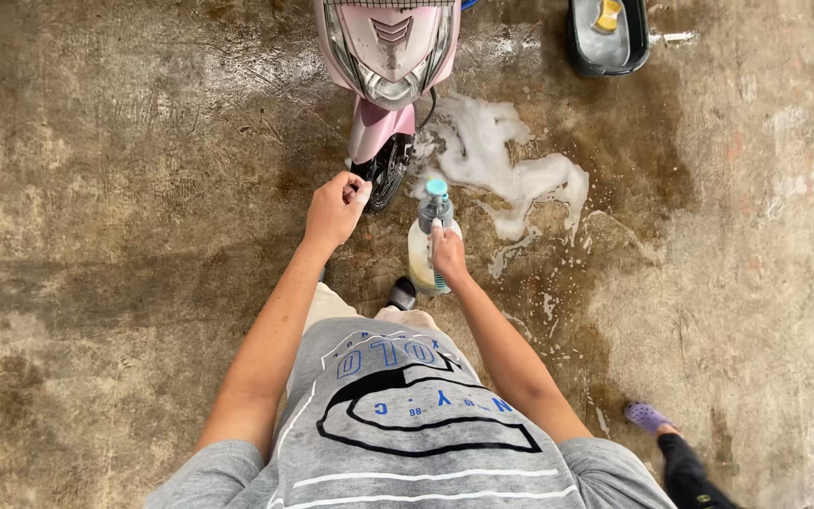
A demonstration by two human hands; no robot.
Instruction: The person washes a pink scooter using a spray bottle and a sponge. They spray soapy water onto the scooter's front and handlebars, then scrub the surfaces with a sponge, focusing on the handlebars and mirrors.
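Right hand [447, 253] is gripping a clear plastic spray bottle with a teal nozzle [431, 236] just right of the pink scooter's front wheel [386, 170], while the left hand [335, 209] is hovering fisted beside that wheel.

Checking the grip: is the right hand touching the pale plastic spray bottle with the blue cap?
Touching. The head view shows the right hand wrapped around the pale spray bottle below its blue cap.

The person is wearing a grey short-sleeved T-shirt [398, 424] carrying a dark blue and black curved emblem with white stripes lying below it toward six o'clock. Pale beige shorts [332, 306] are showing toward twelve o'clock, and a dark shoe [403, 293] is peeking beyond them.
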